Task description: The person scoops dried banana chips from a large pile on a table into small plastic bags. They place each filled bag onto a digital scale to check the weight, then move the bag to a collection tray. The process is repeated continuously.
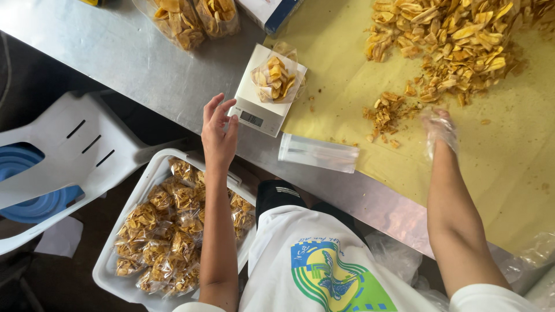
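- The steel table [133, 63] ran across the whole scene, and most of its right side lay under a sheet of yellow paper [509, 167].
- A big heap of fried chips [457, 40] sprawled over the top of that paper, with a small clump [386, 112] pulled loose just below it.
- Down by the person's knees sat a white tray [110, 271], packed full with sealed little bags of chips [167, 231].
- A white plastic chair [81, 144] stood left of the tray, with something blue [29, 185] under it.
- On the table edge, a small white scale [260, 101], and on its plate an open clear bag of chips [276, 78], standing upright.
- An empty clear bag [318, 153] lay flat just right of the scale, near the paper's edge.
- Right hand [439, 130], in a thin plastic glove, was down on the paper just beside the small clump; blurred, so I couldn't tell how its fingers stood.
- Left hand [219, 133], bare, hung open and holding nothing, fingertips just at the scale's near corner.
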